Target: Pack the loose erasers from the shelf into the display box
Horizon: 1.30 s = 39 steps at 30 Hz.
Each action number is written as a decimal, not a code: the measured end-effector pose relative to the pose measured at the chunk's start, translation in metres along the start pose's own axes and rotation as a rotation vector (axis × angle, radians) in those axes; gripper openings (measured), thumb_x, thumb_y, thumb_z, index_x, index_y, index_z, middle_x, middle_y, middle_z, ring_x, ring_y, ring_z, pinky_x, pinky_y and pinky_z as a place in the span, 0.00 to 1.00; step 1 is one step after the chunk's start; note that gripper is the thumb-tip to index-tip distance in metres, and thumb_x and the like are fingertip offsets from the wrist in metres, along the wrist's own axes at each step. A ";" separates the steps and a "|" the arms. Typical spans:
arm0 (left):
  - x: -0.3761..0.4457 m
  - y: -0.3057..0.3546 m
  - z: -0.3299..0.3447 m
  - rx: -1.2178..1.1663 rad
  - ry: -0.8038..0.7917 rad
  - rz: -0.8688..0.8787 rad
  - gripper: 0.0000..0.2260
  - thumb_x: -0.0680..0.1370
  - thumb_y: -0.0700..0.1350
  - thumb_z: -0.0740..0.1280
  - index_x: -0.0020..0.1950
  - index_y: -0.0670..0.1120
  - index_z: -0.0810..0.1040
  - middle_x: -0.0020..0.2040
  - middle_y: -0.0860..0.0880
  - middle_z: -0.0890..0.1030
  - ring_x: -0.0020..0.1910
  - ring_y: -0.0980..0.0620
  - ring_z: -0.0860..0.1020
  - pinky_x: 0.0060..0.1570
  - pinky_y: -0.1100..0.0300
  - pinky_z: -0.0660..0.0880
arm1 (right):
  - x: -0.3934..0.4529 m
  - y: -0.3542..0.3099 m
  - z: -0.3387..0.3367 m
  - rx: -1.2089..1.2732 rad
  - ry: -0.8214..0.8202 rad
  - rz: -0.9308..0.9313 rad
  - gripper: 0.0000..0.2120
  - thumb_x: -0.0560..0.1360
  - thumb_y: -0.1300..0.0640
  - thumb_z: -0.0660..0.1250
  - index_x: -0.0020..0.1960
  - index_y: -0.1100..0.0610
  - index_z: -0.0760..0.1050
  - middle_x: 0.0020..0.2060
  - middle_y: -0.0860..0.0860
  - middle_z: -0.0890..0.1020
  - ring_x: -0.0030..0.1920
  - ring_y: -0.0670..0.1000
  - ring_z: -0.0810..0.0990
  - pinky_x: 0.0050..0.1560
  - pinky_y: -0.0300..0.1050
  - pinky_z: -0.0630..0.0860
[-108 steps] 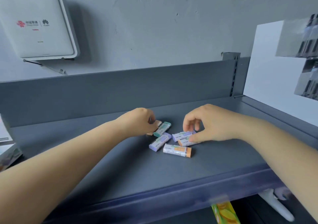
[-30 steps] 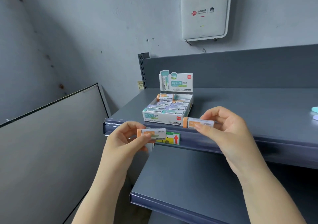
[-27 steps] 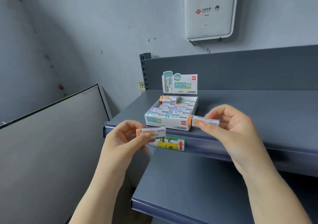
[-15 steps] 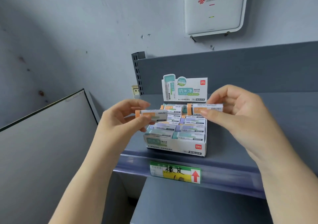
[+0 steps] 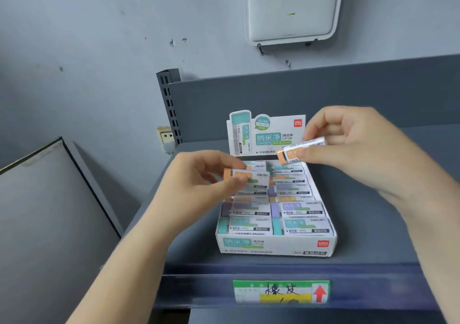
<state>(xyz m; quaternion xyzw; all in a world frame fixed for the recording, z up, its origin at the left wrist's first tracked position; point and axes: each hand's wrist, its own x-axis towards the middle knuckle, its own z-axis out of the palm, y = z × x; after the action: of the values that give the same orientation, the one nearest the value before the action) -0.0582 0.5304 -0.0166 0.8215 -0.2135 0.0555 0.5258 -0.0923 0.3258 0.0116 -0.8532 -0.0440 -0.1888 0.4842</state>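
While both hands hover over the white cardboard display box (image 5: 275,245) at the centre of the frame, I hold one eraser in each. My left hand (image 5: 199,186), left of centre, pinches an orange-tipped eraser in a white paper sleeve (image 5: 246,178) between thumb and fingers, just above the box's left column near its back. My right hand (image 5: 356,149), in the upper right of centre, pinches a second orange-tipped, white-sleeved eraser (image 5: 298,149) the same way, its orange end tilted down and left over the back of the right column, in front of the box's upright printed header card (image 5: 266,134). I cannot tell whether either eraser touches those already packed.

Inside the box, sleeved erasers lie in two columns: a teal-tipped pair (image 5: 273,226) at the front, a purple-tipped pair (image 5: 273,209) behind them, and blurred rows further back. The box stands on a dark grey metal shelf (image 5: 373,224), close to its front edge, where a green and yellow label with a red arrow (image 5: 281,291) is fixed at lower centre. A white wall-mounted router box (image 5: 291,7) hangs at the top of the frame, and a small wall socket (image 5: 165,137) sits left of the slotted shelf upright (image 5: 170,104). A flat grey panel (image 5: 49,224) leans at lower left.
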 end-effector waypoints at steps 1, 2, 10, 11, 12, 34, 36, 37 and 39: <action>0.001 -0.002 0.000 0.058 -0.018 0.014 0.02 0.68 0.45 0.73 0.39 0.50 0.83 0.38 0.52 0.84 0.38 0.47 0.80 0.42 0.55 0.76 | 0.003 -0.002 0.001 -0.030 -0.008 -0.001 0.09 0.61 0.58 0.75 0.36 0.56 0.76 0.38 0.53 0.85 0.44 0.57 0.83 0.53 0.56 0.76; 0.001 -0.003 0.000 0.107 -0.037 0.029 0.02 0.68 0.46 0.73 0.39 0.53 0.83 0.37 0.53 0.84 0.35 0.48 0.78 0.39 0.57 0.75 | 0.007 -0.002 0.003 -0.061 -0.016 -0.005 0.09 0.60 0.57 0.75 0.36 0.56 0.76 0.38 0.54 0.85 0.44 0.59 0.82 0.53 0.57 0.76; -0.001 -0.013 0.000 0.228 -0.089 0.106 0.04 0.69 0.49 0.71 0.42 0.57 0.82 0.36 0.58 0.80 0.30 0.64 0.72 0.32 0.75 0.66 | 0.014 0.020 0.017 -0.200 -0.024 -0.039 0.08 0.63 0.59 0.74 0.35 0.54 0.75 0.37 0.58 0.82 0.29 0.49 0.72 0.33 0.37 0.69; -0.002 -0.014 0.001 0.231 -0.083 0.117 0.04 0.70 0.49 0.71 0.43 0.57 0.82 0.36 0.58 0.81 0.31 0.65 0.72 0.32 0.75 0.66 | 0.013 0.024 0.017 -0.193 -0.014 -0.041 0.08 0.63 0.59 0.74 0.35 0.54 0.75 0.37 0.57 0.83 0.30 0.52 0.74 0.34 0.37 0.70; -0.003 -0.015 0.001 0.231 -0.082 0.134 0.04 0.70 0.47 0.71 0.43 0.56 0.82 0.36 0.58 0.81 0.33 0.68 0.73 0.34 0.77 0.66 | 0.013 0.027 0.016 -0.179 -0.003 -0.040 0.08 0.63 0.59 0.74 0.36 0.54 0.75 0.37 0.55 0.83 0.33 0.55 0.76 0.35 0.39 0.71; 0.003 -0.024 0.004 0.321 -0.137 0.249 0.08 0.73 0.47 0.64 0.45 0.53 0.84 0.44 0.60 0.80 0.43 0.70 0.74 0.40 0.78 0.67 | 0.015 0.037 0.018 -0.320 -0.086 -0.078 0.04 0.67 0.56 0.73 0.36 0.48 0.79 0.32 0.41 0.82 0.40 0.40 0.78 0.41 0.31 0.71; 0.002 -0.023 0.004 0.320 -0.143 0.259 0.07 0.74 0.44 0.66 0.45 0.52 0.84 0.41 0.59 0.80 0.38 0.72 0.73 0.37 0.79 0.65 | 0.015 0.037 0.019 -0.346 -0.122 -0.090 0.05 0.67 0.57 0.72 0.36 0.48 0.79 0.29 0.36 0.80 0.39 0.37 0.77 0.39 0.24 0.69; 0.002 -0.022 0.004 0.320 -0.144 0.264 0.07 0.74 0.43 0.67 0.45 0.51 0.84 0.41 0.59 0.80 0.35 0.74 0.71 0.36 0.79 0.64 | 0.016 0.037 0.020 -0.366 -0.134 -0.098 0.05 0.68 0.56 0.72 0.35 0.47 0.79 0.29 0.33 0.79 0.39 0.36 0.77 0.39 0.23 0.68; 0.001 -0.021 0.004 0.318 -0.146 0.281 0.07 0.74 0.40 0.67 0.45 0.50 0.84 0.41 0.59 0.80 0.34 0.75 0.70 0.34 0.80 0.64 | 0.017 0.038 0.021 -0.389 -0.134 -0.111 0.06 0.68 0.56 0.72 0.35 0.46 0.79 0.29 0.32 0.79 0.40 0.36 0.77 0.40 0.23 0.68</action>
<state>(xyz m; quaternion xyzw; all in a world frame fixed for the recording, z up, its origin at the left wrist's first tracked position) -0.0496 0.5344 -0.0355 0.8581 -0.3521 0.1014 0.3599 -0.0614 0.3212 -0.0227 -0.9375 -0.0860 -0.1628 0.2953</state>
